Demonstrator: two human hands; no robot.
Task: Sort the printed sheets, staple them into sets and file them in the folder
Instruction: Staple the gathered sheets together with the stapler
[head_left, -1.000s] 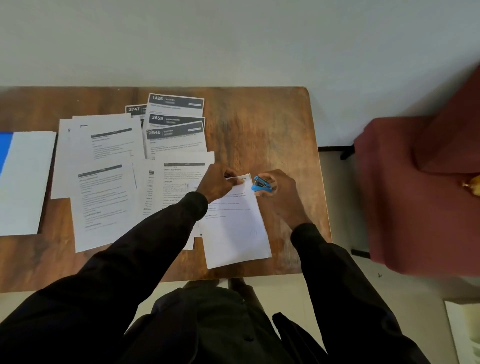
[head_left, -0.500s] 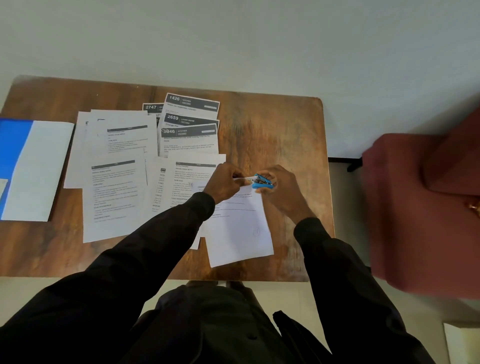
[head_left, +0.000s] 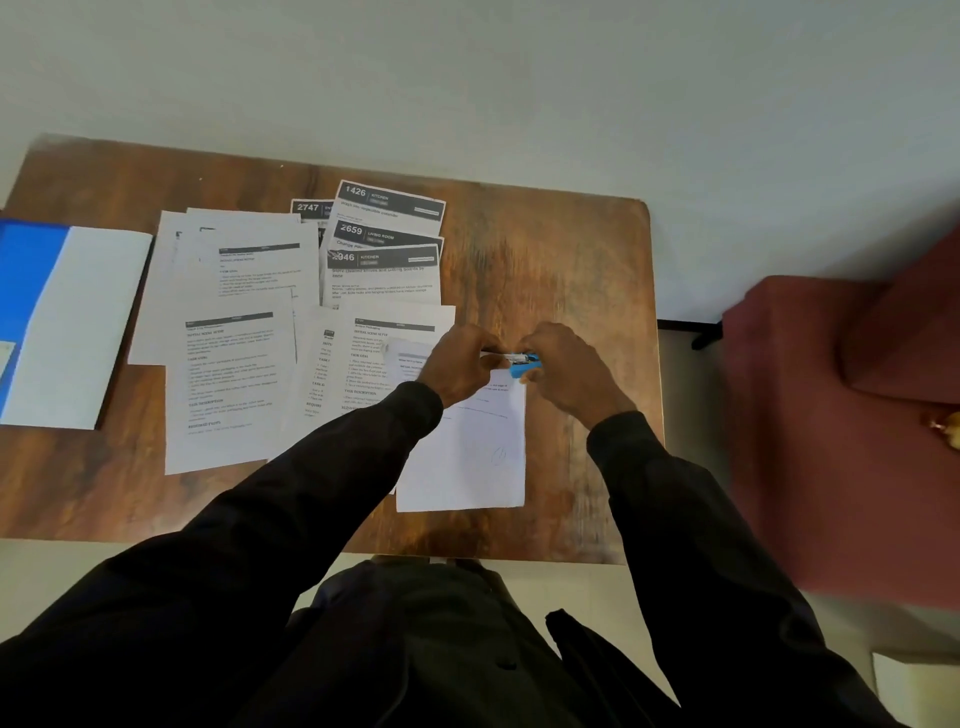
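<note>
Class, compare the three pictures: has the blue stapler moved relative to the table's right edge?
Yes. The blue stapler has shifted slightly left, away from the right edge of the table, onto the top corner of the sheet.

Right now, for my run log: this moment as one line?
step: stapling | left hand: holds sheets at top | right hand: grips stapler | folder: far left
</note>
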